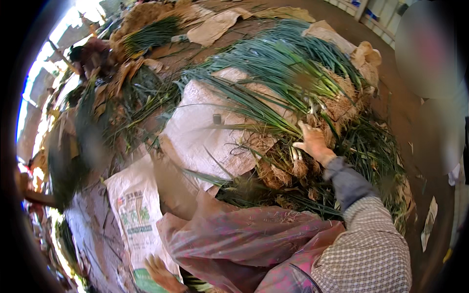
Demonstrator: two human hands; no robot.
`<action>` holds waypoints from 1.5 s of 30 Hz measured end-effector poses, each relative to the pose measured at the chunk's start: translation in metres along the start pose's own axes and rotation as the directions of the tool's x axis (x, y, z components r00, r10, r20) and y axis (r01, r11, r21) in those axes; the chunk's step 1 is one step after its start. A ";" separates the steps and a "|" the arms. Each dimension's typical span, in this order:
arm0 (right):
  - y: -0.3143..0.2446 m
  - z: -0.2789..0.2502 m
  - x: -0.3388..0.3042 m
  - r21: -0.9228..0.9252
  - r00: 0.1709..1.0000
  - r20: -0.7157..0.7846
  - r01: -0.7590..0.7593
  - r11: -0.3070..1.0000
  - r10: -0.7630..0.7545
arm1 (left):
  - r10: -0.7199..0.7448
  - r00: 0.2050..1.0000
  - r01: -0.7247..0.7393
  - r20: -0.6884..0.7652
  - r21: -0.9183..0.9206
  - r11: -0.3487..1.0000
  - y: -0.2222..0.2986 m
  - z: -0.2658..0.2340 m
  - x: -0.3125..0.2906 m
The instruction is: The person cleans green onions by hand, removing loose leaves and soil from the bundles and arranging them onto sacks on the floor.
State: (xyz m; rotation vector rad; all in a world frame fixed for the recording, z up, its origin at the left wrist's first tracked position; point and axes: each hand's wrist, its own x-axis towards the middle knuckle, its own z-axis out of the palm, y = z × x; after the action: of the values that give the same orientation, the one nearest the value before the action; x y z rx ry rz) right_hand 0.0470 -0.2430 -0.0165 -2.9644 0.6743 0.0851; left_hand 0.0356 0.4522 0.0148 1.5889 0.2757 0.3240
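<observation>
My right hand (315, 142) reaches to the root end of a pile of green onions (264, 63). Its thumb and forefinger are apart, touching or just beside the white stalk bases; the other fingers are partly hidden. Below it hang loose onions with brown, tangled roots (299, 168). The long green leaves stretch away to the upper left, over a white woven sack (195, 124). Low in the picture, my left hand (163, 274), somewhat blurred, has its fingers stretched out over a printed white and green sack (134, 210). Nothing shows in it.
A reddish plastic sheet (244, 234) covers my lap. Trimmed leaves (376, 161) lie heaped at the right. Another onion bundle (151, 36) rests at the far left, near brown sacking (217, 29). A blurred pale shape covers the upper right.
</observation>
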 end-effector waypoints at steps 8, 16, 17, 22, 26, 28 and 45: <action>0.009 -0.078 0.102 0.582 0.969 -0.091 -0.135 0.802 0.229 | 0.131 0.768 -0.395 0.627 0.303 0.867 0.097 0.320 0.004; 0.070 -0.123 0.098 -0.151 0.898 -0.324 -0.359 0.921 0.297 | -0.217 0.710 -0.620 0.670 0.741 0.259 -0.052 0.474 -0.058; 0.054 -0.118 0.080 -0.103 0.909 -0.350 -0.277 0.955 0.226 | -0.242 0.723 -0.593 0.647 0.761 0.263 -0.060 0.470 -0.049; -0.017 -0.016 0.018 -0.168 0.923 -0.104 0.351 0.921 -0.370 | -0.025 0.772 -0.521 0.635 0.656 0.547 -0.070 0.480 -0.023; -0.052 -0.011 0.054 -0.026 0.951 -0.146 0.271 0.962 -0.272 | 0.161 0.831 -0.469 0.533 0.514 0.718 0.005 0.508 0.034; -0.058 -0.015 0.076 -0.113 0.916 -0.319 0.218 0.969 -0.243 | 0.174 0.888 -0.314 0.427 0.284 0.906 0.044 0.526 0.071; -0.125 -0.198 0.044 0.408 0.657 -0.693 0.696 0.591 -0.295 | 0.663 0.374 -0.817 0.648 -0.107 0.566 0.348 0.460 0.126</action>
State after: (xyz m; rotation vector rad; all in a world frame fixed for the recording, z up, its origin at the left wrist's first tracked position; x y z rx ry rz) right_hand 0.1474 -0.1714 0.1871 -2.3035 -0.1973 -0.9224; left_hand 0.3153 0.0571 0.3523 1.8859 -1.0545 0.4374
